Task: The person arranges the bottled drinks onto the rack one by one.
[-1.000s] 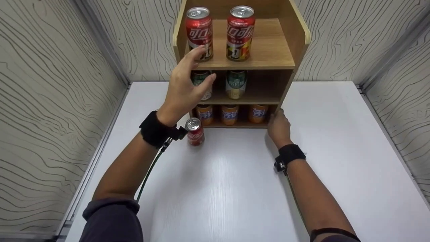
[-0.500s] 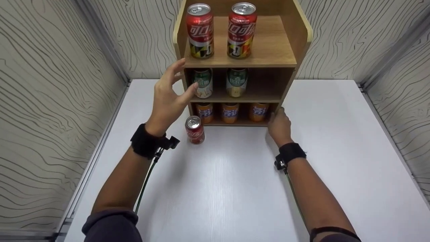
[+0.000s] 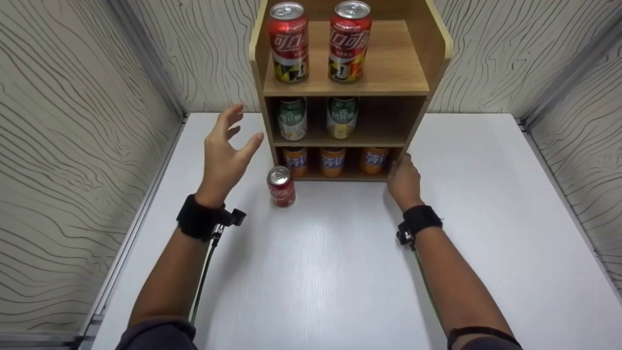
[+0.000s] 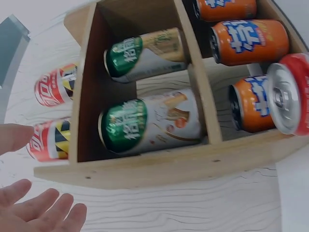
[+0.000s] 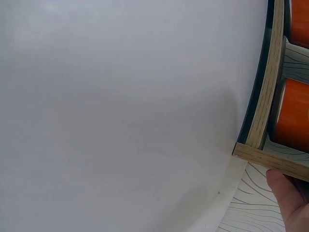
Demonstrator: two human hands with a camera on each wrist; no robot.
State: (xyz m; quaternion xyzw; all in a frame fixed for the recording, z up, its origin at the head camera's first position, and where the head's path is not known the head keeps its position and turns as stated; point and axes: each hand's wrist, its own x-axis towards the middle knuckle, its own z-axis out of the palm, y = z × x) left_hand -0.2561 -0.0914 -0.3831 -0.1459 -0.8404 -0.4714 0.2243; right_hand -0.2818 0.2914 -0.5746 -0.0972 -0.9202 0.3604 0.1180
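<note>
My left hand (image 3: 222, 158) is raised left of a wooden shelf (image 3: 346, 91), holding nothing, its thumb and fingers spread apart. My right hand (image 3: 405, 183) grips the shelf's lower right side; the right wrist view shows the thumb (image 5: 284, 191) against the outer face of the side panel, the other fingers mostly hidden. A red cola can (image 3: 281, 187) stands upright on the table before the shelf's lower left corner. Two larger red cola cans, one left (image 3: 289, 43) and one right (image 3: 349, 43), stand on the top board.
Two green-topped drink cans, one left (image 3: 293, 119) and one right (image 3: 342, 118), occupy the middle compartment. Orange soda cans (image 3: 333, 161) line the bottom one. The shelf stands on a white table (image 3: 311, 272) before patterned wall panels (image 3: 214, 53).
My left hand has moved left and down, away from the upper left cola can and the shelf front. My right hand stays at the shelf's side. The cans keep their places.
</note>
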